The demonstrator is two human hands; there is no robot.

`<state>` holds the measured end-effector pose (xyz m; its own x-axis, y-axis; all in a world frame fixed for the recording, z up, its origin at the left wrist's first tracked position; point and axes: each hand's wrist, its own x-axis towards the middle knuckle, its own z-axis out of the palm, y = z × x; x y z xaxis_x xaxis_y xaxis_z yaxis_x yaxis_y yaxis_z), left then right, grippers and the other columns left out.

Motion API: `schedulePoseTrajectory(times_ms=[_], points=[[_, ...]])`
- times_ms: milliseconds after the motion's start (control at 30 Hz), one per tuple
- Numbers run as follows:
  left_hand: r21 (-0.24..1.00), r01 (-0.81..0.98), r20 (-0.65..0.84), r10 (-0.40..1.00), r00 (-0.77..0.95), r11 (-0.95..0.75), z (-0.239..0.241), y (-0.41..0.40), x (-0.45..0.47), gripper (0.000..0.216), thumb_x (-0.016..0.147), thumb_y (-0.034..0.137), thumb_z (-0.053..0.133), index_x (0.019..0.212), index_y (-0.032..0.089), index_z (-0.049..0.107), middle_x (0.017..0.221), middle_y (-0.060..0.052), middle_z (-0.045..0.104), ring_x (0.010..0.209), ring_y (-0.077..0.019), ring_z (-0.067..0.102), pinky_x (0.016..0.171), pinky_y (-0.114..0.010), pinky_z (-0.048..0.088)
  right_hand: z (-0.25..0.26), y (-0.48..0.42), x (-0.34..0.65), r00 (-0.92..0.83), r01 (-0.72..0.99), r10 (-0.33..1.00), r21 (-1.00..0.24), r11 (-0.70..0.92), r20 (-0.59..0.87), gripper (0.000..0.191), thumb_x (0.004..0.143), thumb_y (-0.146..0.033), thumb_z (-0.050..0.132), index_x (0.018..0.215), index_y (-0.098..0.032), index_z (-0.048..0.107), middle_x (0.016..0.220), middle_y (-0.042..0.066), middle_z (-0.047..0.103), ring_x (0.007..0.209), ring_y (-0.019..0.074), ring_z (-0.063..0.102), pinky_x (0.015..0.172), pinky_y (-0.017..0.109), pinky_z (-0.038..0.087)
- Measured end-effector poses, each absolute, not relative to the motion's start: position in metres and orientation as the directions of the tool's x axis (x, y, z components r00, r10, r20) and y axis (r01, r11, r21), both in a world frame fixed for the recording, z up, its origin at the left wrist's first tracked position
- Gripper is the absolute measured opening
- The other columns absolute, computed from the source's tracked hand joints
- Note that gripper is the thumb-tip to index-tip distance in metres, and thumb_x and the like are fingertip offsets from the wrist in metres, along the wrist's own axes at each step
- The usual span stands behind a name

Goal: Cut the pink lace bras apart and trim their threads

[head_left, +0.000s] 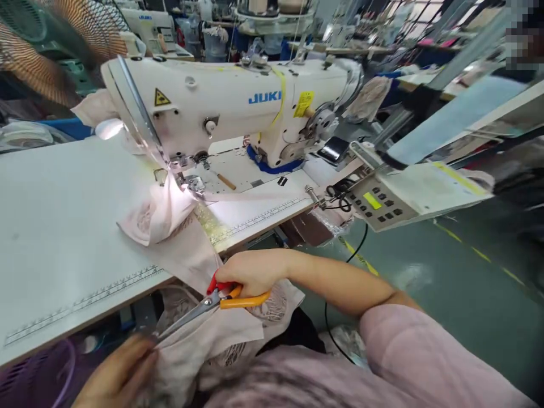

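This is a sewing workshop: beyond the right hand (260,269), an industrial sewing machine (229,85) marked JUKI stands on a ruler-marked worktable (63,198). Farther ahead is another JUKI machine (148,24); to the hand's right, green floor (429,272) bears yellow lines (447,231).

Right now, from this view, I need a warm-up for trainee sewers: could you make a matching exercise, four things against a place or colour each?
Column one:
1. Scissors
2. Left hand
3. Nearest sewing machine
4. Fan

Column two:
A. White, with blue lettering
B. At the upper left of the picture
C. In the right hand
D. At pale fabric, by the blade tips

Right pairs: 1-C, 2-D, 3-A, 4-B.
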<state>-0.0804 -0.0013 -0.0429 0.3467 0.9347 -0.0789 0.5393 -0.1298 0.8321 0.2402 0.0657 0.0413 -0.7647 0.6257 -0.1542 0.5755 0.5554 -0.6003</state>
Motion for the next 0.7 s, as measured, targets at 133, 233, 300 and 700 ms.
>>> schedulePoseTrajectory(times_ms=[133, 233, 300, 700], points=[[0.676, 0.616, 0.097, 0.877, 0.471, -0.406, -0.027, 0.002, -0.041, 0.02, 0.088, 0.032, 0.064, 0.099, 0.024, 0.077, 0.093, -0.006, 0.084, 0.081, -0.0234, 0.08, 0.069, -0.025, 0.065, 0.042, 0.075, 0.242, -0.867, 0.467, 0.45, -0.671, 0.577, -0.216, 0.043, 0.078, -0.005, 0.072, 0.062, -0.022, 0.036, 0.059, -0.011, 0.039, 0.054, 0.0088, 0.038, 0.05, 0.021, 0.027], [0.668, 0.523, 0.197, 0.804, 0.561, -0.529, -0.01, 0.006, 0.002, 0.018, 0.091, 0.022, 0.057, 0.097, 0.021, 0.074, 0.092, -0.007, 0.081, 0.08, -0.0207, 0.078, 0.072, -0.026, 0.064, 0.045, 0.078, 0.241, -0.869, 0.471, 0.433, -0.673, 0.57, -0.242, 0.044, 0.08, -0.004, 0.071, 0.066, -0.023, 0.033, 0.063, -0.009, 0.041, 0.057, 0.0104, 0.039, 0.052, 0.022, 0.028], [0.675, 0.494, 0.227, 0.791, 0.568, -0.548, -0.004, 0.008, 0.021, 0.019, 0.091, 0.02, 0.056, 0.098, 0.019, 0.074, 0.094, -0.009, 0.08, 0.081, -0.0208, 0.077, 0.072, -0.027, 0.064, 0.047, 0.077, 0.24, -0.864, 0.482, 0.431, -0.674, 0.56, -0.26, 0.043, 0.082, -0.005, 0.071, 0.069, -0.023, 0.034, 0.065, -0.008, 0.042, 0.059, 0.0108, 0.041, 0.054, 0.022, 0.03], [0.943, 0.198, -0.302, 0.937, 0.173, 0.267, -0.002, -0.004, 0.032, 0.018, 0.075, 0.036, 0.082, 0.069, 0.02, 0.076, 0.069, -0.001, 0.073, 0.068, -0.0177, 0.065, 0.064, -0.023, 0.053, 0.057, 0.08, 0.239, -0.826, 0.537, 0.494, -0.645, 0.544, -0.271, 0.041, 0.085, -0.012, 0.069, 0.065, -0.024, 0.036, 0.059, -0.009, 0.043, 0.055, 0.0106, 0.043, 0.05, 0.022, 0.031]])
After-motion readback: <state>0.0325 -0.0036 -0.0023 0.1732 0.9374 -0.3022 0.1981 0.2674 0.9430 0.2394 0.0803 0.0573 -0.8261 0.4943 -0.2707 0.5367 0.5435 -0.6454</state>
